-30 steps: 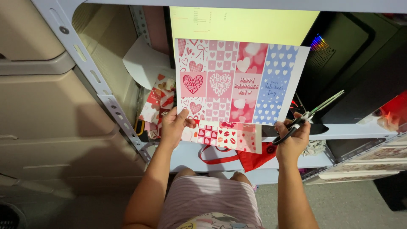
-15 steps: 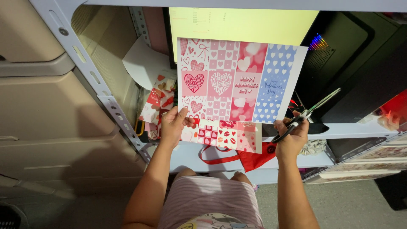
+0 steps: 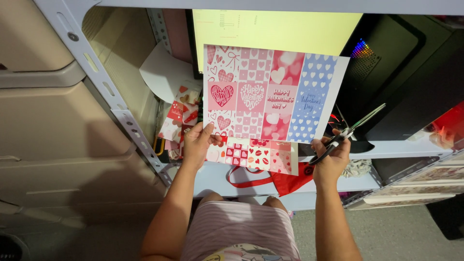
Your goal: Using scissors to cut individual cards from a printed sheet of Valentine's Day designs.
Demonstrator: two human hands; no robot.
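Two hands busy. Left hand (image 3: 197, 144) pinches printed sheet (image 3: 270, 94) at lower left corner only; sheet stands upright in air before yellow screen (image 3: 275, 31), above counter (image 3: 386, 149). Right hand (image 3: 331, 157) has grip closed around scissors (image 3: 347, 133), blades slightly parted, tips pointing up-right, just beside sheet edge. Risks, as I judge: one-corner hold lets sheet sag or tear; blades near edge may nick paper; cut strip (image 3: 253, 155) under sheet can slide off.

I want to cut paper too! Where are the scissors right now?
In the head view, the scissors are in the person's right hand, on the right, just beside the lower right corner of the sheet of heart patterns, blades pointing up and to the right.
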